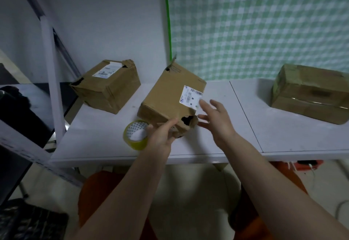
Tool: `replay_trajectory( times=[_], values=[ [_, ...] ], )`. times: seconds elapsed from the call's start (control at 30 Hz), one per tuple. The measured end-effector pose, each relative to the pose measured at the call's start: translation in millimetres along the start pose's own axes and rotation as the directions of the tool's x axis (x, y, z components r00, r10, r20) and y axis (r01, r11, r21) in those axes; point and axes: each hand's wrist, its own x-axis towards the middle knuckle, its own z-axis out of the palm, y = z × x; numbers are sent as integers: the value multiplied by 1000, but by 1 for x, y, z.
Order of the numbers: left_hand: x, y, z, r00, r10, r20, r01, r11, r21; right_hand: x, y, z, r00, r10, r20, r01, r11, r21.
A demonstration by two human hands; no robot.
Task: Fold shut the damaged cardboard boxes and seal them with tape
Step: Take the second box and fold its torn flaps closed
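A torn cardboard box [166,96] with a white shipping label sits tilted in the middle of the white table [105,145]. It has a ragged hole at its near corner. My left hand [160,135] touches the box's near face beside that hole, fingers loosely extended. My right hand [215,118] hovers open at the box's right near corner, fingers spread, holding nothing. A roll of yellowish clear tape [136,135] lies flat on the table just left of my left hand.
A second damaged box [107,86] with a label stands at the back left. A third box [309,93], taped over, rests at the far right. A white shelf post [52,81] rises at the left. A green checked cloth hangs behind.
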Motion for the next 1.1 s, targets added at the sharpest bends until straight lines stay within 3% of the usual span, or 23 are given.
replay_trajectory(
  times=[0.07,0.17,0.27,0.5,0.7,0.8,0.9,1.03,1.1],
  values=[
    [-2,-2,3,998,54,-39,-52,998,36,-6,2,2,999,-36,30,39,994,-107],
    [-7,2,4,995,90,30,-93,991,93,-12,3,4,990,-122,68,137,945,-298],
    [-6,13,-2,990,96,102,-112,979,168,-15,0,3,943,-300,146,333,821,-464],
    [6,38,-19,985,-96,147,42,942,334,-29,11,6,829,-336,446,559,520,-646],
    [15,36,-20,955,-289,68,187,762,620,-31,32,17,798,-293,528,603,418,-680],
    [25,30,-14,963,-263,51,186,793,580,-27,36,18,770,-304,560,637,331,-696],
    [31,23,-9,970,-190,149,82,838,540,-18,42,18,757,-346,554,643,246,-725],
    [33,20,2,984,21,179,-93,910,404,0,55,22,769,-476,427,589,268,-762],
    [32,21,4,988,98,119,-144,861,487,6,59,25,781,-489,387,559,274,-782]
  ],
)
